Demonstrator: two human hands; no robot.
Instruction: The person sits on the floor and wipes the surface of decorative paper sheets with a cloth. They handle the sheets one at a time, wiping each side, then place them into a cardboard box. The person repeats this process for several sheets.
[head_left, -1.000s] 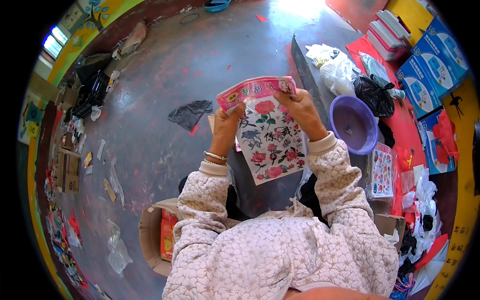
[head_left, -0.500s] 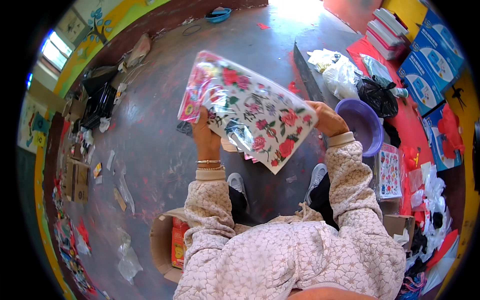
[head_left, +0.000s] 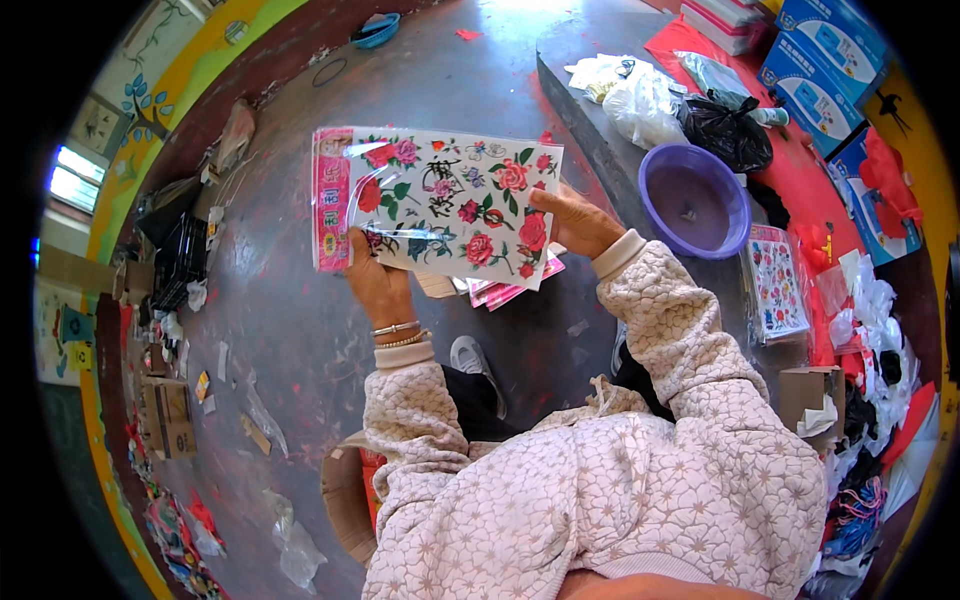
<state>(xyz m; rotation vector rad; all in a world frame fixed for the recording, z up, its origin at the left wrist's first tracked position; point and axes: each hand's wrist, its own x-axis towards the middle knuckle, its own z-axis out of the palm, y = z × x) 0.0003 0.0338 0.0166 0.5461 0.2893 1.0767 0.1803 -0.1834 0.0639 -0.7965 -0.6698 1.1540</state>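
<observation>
Between my two hands is a sheet of flower stickers (head_left: 450, 200), printed with red and pink roses and green leaves, in a clear sleeve with a pink header at its left end. My left hand (head_left: 378, 285) grips its lower left edge near the header. On the right edge, my right hand (head_left: 575, 222) pinches it with the thumb on top. The sheet lies nearly level, facing up. Behind it, lower down, a small pile of pink-edged packets (head_left: 505, 292) shows in part; the rest is hidden by the sheet.
A purple basin (head_left: 694, 200) stands at the right, with more flower sticker sheets (head_left: 777, 285) stacked below it. Plastic bags (head_left: 640, 110) lie beyond. An open carton (head_left: 345, 500) sits near my left side. Scraps and a box (head_left: 168, 415) line the left wall.
The sticker sheet has turned from a steep tilt to nearly level and shifted left with both hands. My view has swung, and more of the pink-edged pile shows.
</observation>
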